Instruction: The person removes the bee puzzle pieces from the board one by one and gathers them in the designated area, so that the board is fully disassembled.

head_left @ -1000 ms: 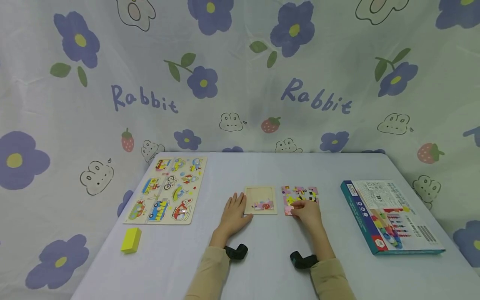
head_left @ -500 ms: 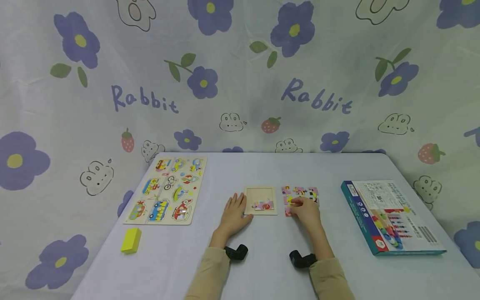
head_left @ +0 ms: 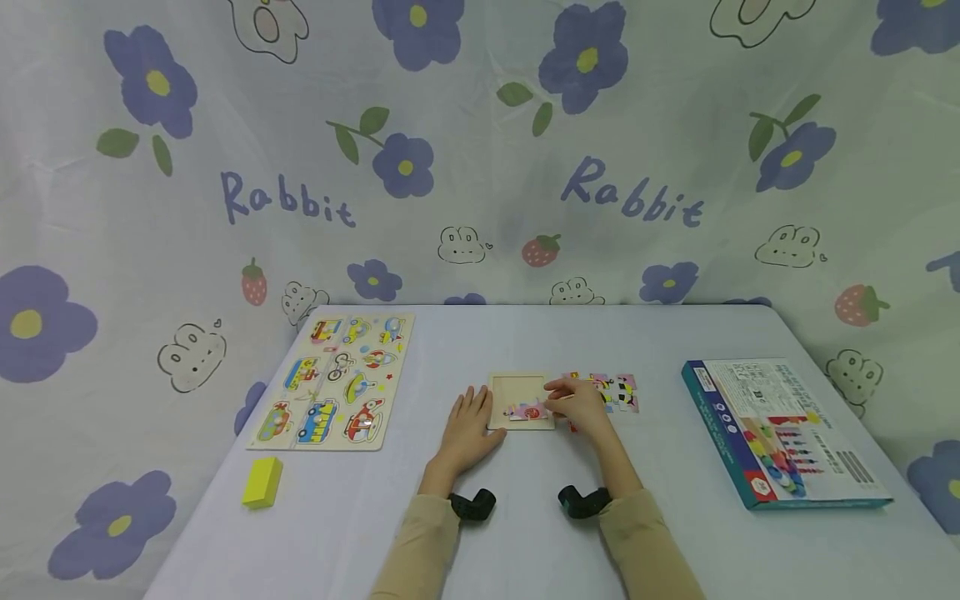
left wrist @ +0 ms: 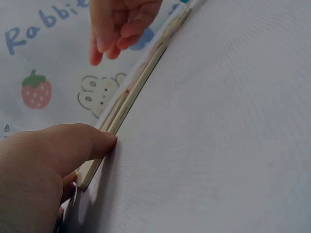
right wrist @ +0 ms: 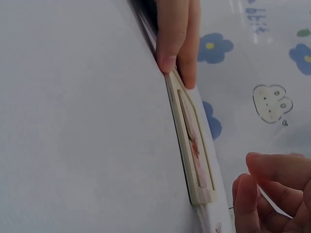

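Observation:
In the head view a small wooden puzzle tray lies mid-table, with pink puzzle pieces in its near part. My left hand rests at the tray's left side, fingers straight along the edge, thumb against the near edge at the corner. Over the tray's right edge, my right hand pinches a puzzle piece; only a thin pale edge shows below the fingers in the right wrist view. Further right lie more pink, yellow and black puzzle pieces, partly hidden by that hand.
A vehicle puzzle board lies at the left, with a yellow block in front of it. At the right is a flat, boxed set with a teal edge. A printed cloth hangs behind the white table.
My right hand has moved left from the loose pieces to the tray's right edge with a puzzle piece, uncovering some pieces at the right. My left hand has stayed in place.

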A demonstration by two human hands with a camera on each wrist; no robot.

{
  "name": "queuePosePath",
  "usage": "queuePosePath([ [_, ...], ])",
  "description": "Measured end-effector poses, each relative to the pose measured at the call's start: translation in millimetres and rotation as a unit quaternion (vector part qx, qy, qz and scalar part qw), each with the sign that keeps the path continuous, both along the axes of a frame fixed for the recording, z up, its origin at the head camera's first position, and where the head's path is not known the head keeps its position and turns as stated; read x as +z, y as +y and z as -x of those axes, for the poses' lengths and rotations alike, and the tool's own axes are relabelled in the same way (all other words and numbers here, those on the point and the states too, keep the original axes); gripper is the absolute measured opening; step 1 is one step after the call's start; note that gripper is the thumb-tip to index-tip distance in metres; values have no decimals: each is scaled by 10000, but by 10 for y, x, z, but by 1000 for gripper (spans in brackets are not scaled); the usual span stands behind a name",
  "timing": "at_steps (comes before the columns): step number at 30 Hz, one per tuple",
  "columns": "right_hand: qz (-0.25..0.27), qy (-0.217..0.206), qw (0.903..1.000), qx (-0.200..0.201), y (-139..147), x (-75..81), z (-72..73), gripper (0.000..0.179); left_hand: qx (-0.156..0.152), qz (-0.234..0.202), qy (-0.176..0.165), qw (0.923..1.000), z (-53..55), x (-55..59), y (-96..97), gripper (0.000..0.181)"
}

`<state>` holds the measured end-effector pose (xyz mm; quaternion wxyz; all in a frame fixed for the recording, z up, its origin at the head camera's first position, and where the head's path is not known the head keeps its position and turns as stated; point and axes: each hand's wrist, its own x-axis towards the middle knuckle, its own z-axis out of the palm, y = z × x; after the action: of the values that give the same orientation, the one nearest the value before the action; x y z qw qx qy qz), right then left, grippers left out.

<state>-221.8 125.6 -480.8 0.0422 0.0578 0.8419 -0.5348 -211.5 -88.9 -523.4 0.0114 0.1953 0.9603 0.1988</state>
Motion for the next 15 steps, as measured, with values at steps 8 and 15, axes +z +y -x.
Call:
queuePosePath([
  [8,-844,117,9936,747,-274,-34,40,31,49,24,-6,10000,1,-18,-2,73],
  [15,-1852,448,9749,1155,-359,-69,47,27,11,29,24,10000,6,-28,-7,73],
])
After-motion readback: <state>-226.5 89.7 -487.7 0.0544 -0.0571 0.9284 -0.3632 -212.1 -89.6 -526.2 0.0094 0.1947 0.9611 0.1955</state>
